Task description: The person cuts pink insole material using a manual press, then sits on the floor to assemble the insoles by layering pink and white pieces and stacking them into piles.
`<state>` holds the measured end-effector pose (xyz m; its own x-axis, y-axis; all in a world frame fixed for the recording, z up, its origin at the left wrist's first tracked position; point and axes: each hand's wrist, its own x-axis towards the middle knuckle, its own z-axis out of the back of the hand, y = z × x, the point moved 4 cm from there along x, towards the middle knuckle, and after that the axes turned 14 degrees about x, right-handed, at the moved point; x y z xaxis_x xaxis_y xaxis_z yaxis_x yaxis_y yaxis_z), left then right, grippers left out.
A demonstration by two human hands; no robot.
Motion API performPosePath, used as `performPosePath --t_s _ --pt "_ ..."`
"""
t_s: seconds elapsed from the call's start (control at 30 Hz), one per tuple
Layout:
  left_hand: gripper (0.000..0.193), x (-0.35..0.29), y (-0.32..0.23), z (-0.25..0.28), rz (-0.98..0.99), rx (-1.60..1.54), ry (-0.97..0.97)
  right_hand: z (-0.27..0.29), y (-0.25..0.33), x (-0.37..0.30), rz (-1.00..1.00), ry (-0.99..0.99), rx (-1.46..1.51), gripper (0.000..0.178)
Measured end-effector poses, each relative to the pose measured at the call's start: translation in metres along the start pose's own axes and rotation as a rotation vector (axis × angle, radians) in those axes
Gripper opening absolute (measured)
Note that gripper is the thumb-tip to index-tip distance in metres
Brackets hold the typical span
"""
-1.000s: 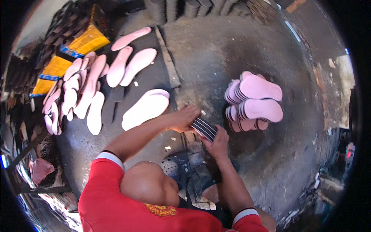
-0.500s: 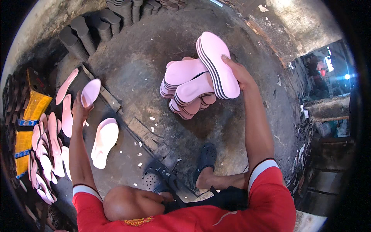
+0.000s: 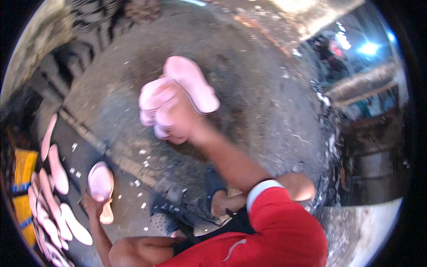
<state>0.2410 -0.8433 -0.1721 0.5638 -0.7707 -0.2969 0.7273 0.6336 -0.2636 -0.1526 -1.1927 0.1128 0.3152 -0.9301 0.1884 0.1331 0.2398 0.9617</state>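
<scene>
At the lower left, my left hand [image 3: 94,205] is closed on a pink shoe insole [image 3: 100,177], which lies over or just above other insoles. A paler lower end [image 3: 106,214] of those shows beneath it. My right hand [image 3: 184,118], smeared by motion, reaches over a pile of pink insoles [image 3: 151,95] on the floor near the middle. Right beside it, a stack of pink insoles [image 3: 189,80] lies slanted against that pile. Blur hides whether my right fingers grip anything.
More pink insoles [image 3: 58,171] lie scattered at the far left beside yellow-and-blue packages [image 3: 26,167]. Dark sole stacks [image 3: 73,58] stand at the upper left. White scraps [image 3: 138,183] dot the concrete floor [image 3: 249,120]. My shod foot [image 3: 162,224] is near the bottom.
My right hand has moved left from the insole stack's side to over the pile; the stack now lies lower against it. My left hand brought its insole over the nearby insoles. The view has turned.
</scene>
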Motion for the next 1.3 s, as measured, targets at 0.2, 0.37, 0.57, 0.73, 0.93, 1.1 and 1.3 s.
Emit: performPosePath --t_s 0.2,0.37,0.57,0.73,0.93,1.1,1.3 --pt "0.105 -0.054 -0.117 0.034 0.143 -0.266 0.176 -0.164 -0.151 -0.179 -0.722 0.999 0.017 0.061" --pt "0.085 -0.074 -0.147 0.007 -0.302 -0.813 0.027 -0.183 -0.090 -0.178 -0.417 0.510 0.994 0.101" --pt "0.066 -0.079 -0.186 -0.035 -0.282 -1.096 0.340 -0.170 -0.168 -0.192 -0.313 0.773 0.616 0.067" --pt "0.121 -0.038 -0.175 0.050 -0.237 -0.645 -0.114 -0.124 -0.108 -0.144 -0.207 0.536 -0.372 0.059" --pt "0.109 0.006 -0.224 0.032 -0.582 -0.156 0.078 -0.114 -0.184 -0.162 0.053 0.560 -0.779 0.068" --pt "0.083 -0.026 -0.306 0.134 -1.088 -0.097 -0.099 -0.086 -0.155 -0.156 0.175 0.348 -0.248 0.069" --pt "0.066 -0.025 -0.317 0.111 -0.968 -0.166 0.057 -0.067 -0.157 -0.158 -0.009 0.319 -0.358 0.068"
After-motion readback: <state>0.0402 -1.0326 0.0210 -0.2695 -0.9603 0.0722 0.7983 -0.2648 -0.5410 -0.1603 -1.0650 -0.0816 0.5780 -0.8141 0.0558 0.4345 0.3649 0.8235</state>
